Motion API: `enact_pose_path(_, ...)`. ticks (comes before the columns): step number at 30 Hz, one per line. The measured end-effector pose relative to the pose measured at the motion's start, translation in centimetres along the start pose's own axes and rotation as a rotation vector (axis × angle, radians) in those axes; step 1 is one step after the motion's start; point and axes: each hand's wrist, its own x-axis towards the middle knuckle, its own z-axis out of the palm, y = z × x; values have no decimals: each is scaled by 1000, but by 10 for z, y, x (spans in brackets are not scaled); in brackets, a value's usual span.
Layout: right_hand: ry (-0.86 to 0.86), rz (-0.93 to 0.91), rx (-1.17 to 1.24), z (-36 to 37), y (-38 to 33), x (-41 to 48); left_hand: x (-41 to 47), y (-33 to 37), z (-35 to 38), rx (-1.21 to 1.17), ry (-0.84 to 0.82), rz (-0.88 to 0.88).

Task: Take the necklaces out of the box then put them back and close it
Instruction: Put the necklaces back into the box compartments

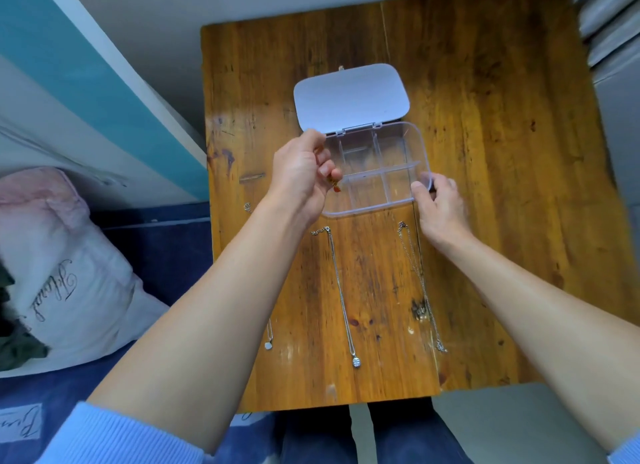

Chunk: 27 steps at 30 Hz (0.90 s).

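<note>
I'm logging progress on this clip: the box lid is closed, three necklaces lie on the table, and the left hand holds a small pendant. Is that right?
Not quite: the head view shows the lid open, folded back behind the clear box. The rest holds: three necklaces lie on the table, and the left hand holds a small pendant.

The clear plastic box (pixel 377 172) sat near the middle of the wooden desk (pixel 502 152), with its little walled spaces looking empty and its lid (pixel 351 96) lying open flat toward the far edge. Three thin silver necklaces lay stretched out in straight lines between the box and the near edge: a left necklace (pixel 269 339) partly hidden, a middle necklace (pixel 341 297) with a round charm, and a right necklace (pixel 420 287). A fourth necklace (pixel 335 183), gold with a small red charm, hung at the box's left side.
</note>
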Motion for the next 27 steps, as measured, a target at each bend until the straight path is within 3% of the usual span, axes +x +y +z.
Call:
enact_pose_path(4,8,-20,-10,0,2,1,14,-23,-12,128,62,-6)
enact_pose_path(15,-4,-33,-30,-3,0,1,8,-34,-20,390,33,240)
enact_pose_path(19,-2,-34,-41,-3,0,0,2,-30,-35,457,131,318)
enact_pose_path(22,-12,-27,-38,-5,-3,-1,-9,-34,-62,655,245,376)
enact_pose_path(27,48,-26,31,-7,2,-22,-25,-41,-106,826,331,324)
